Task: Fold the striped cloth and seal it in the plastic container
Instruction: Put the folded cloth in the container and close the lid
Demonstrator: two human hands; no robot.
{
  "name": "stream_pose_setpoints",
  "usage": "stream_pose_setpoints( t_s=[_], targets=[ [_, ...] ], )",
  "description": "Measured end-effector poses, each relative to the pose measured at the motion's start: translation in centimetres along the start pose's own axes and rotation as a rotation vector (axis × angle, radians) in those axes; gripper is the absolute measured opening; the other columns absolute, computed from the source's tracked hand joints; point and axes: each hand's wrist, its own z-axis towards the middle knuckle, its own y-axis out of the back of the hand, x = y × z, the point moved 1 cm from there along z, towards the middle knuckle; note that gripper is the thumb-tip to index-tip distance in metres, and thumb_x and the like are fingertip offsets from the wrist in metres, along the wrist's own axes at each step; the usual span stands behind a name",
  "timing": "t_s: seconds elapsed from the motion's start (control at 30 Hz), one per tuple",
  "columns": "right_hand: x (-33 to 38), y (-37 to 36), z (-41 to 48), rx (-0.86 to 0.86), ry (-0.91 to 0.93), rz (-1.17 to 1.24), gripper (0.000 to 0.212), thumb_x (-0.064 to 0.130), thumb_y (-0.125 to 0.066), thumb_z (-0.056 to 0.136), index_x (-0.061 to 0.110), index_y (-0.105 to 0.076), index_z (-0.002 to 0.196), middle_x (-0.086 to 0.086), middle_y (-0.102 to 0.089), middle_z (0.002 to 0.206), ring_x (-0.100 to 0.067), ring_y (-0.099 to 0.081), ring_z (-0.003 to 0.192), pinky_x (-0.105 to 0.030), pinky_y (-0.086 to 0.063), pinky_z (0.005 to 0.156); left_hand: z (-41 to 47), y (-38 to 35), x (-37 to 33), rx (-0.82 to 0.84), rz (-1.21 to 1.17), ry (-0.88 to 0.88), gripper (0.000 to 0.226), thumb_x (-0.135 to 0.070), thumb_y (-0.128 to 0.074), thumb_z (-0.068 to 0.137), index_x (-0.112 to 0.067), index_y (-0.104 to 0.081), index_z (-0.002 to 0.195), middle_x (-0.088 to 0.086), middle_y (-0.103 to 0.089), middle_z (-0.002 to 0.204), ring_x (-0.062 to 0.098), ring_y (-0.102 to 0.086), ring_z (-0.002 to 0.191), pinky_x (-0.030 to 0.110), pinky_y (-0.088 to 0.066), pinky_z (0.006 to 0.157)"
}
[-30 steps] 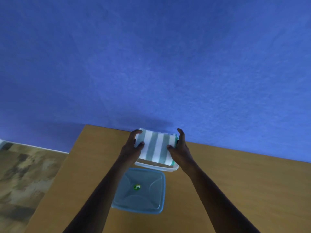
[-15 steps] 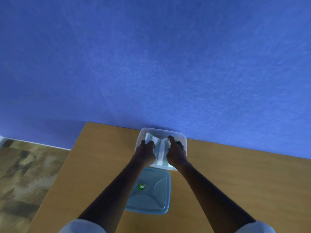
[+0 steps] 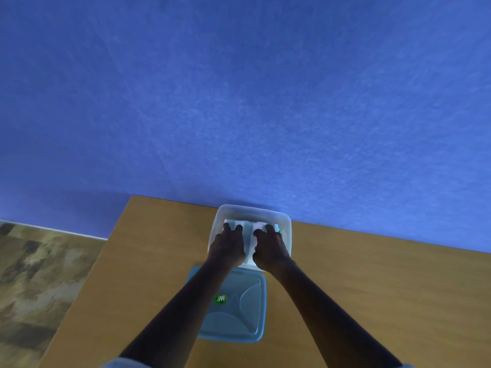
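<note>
The folded green-and-white striped cloth (image 3: 249, 236) lies inside the clear plastic container (image 3: 252, 209) at the table's far edge. My left hand (image 3: 228, 247) and my right hand (image 3: 270, 249) rest palm-down on the cloth, side by side, with the fingers stretched forward. They cover most of the cloth; only its far edge and a middle strip show. The blue lid (image 3: 244, 314), with a green sticker, lies flat on the table just in front of the container, partly under my left forearm.
The wooden table (image 3: 372, 293) butts against a blue wall (image 3: 239, 102) right behind the container. Its left edge drops to a mottled brown floor (image 3: 39, 274).
The cloth went from held above the container to lying down inside it. My hands moved from its sides onto its top and flattened out.
</note>
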Motion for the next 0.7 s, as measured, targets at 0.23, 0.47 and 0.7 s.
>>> stream_pose_setpoints(
  t_s=[0.23, 0.47, 0.7],
  targets=[
    [-0.6, -0.3, 0.5, 0.089, -0.037, -0.031, 0.049, 0.003, -0.052, 0.088, 0.006, -0.044, 0.136, -0.024, -0.021, 0.156, -0.043, -0.039, 0.137, -0.041, -0.037, 0.111, 0.0, -0.6, -0.1, -0.120, 0.138, -0.029, 0.038, -0.009, -0.051, 0.094, -0.008, -0.048, 0.132, 0.015, -0.041, 0.142, 0.037, -0.046, 0.127, 0.045, -0.045, 0.104],
    [-0.9, -0.7, 0.9, 0.215, -0.032, 0.015, 0.067, -0.002, -0.054, 0.087, 0.004, -0.027, 0.148, -0.025, 0.004, 0.163, -0.041, -0.015, 0.151, -0.044, -0.029, 0.118, 1.1, -0.4, 0.2, -0.071, 0.150, -0.085, 0.039, -0.013, -0.061, 0.087, -0.001, -0.056, 0.124, 0.016, -0.053, 0.131, 0.031, -0.058, 0.120, 0.039, -0.043, 0.101],
    [-1.3, 1.1, -0.8, -0.040, 0.030, 0.232, 0.061, -0.003, -0.050, 0.087, 0.006, -0.040, 0.146, -0.015, -0.036, 0.155, -0.031, -0.036, 0.143, -0.031, -0.033, 0.112, -0.5, 0.2, 0.7, -0.183, -0.029, -0.164, 0.046, -0.024, -0.061, 0.093, -0.005, -0.053, 0.134, 0.016, -0.048, 0.150, 0.033, -0.054, 0.129, 0.040, -0.044, 0.104]
  ],
)
